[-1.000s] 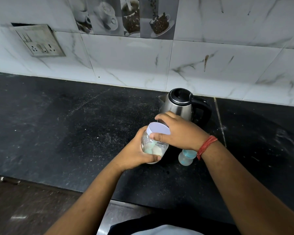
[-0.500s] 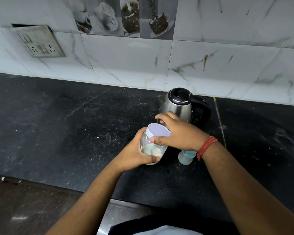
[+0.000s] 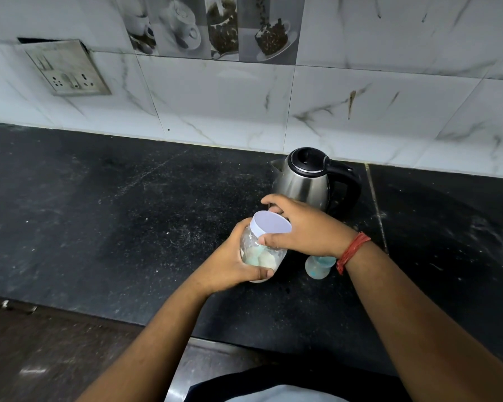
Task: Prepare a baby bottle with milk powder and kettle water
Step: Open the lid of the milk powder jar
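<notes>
Two hands hold one clear jar above the black tabletop. The left hand wraps around its body from below. The right hand grips its white lid. A blue baby bottle stands just behind the right wrist, near the steel kettle.

Beyond the right hand the way is blocked by the kettle; beneath its wrist stands a bottle. Open worktop is left beside the left hand.
</notes>
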Available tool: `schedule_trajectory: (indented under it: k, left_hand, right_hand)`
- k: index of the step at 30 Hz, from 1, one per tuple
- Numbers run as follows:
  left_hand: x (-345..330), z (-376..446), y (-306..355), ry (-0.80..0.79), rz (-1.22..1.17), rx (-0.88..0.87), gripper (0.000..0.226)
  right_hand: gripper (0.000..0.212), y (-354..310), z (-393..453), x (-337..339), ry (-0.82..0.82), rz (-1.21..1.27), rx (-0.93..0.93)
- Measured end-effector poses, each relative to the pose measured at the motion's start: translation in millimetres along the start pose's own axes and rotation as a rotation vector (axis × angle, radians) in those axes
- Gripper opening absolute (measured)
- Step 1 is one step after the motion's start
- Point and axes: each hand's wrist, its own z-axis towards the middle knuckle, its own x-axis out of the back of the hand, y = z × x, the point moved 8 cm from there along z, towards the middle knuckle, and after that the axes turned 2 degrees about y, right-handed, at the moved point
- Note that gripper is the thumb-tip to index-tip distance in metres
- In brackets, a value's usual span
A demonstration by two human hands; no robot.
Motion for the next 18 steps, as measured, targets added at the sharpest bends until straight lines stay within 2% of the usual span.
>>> schedule_trajectory:
  k: [2, 6, 9, 14, 18]
  left_hand:
    - [2, 0, 1, 0.014, -0.003, -0.009, 0.097]
    - [9, 2, -4, 0.048, 0.021, -0.041, 0.098]
    - [24, 1, -17, 0.168, 0.033, -0.034, 0.102]
    - [47, -2, -36, 0.372, 0.055, -0.021, 0.101]
    - [56, -1, -56, 0.423, 0.078, 0.017, 0.099]
  right_hand:
    - [0.074, -3, 0, 2, 0.037, 0.062, 0.026]
    - [0.064, -8, 0, 23, 0.246, 0.187, 0.084]
    - [0.065, 1, 2, 30, 0.332, 0.267, 0.043]
    - [0.054, 29, 2, 7, 0.415, 0.2, -0.106]
    - [0.049, 43, 1, -25, 0.494, 0.1, -0.169]
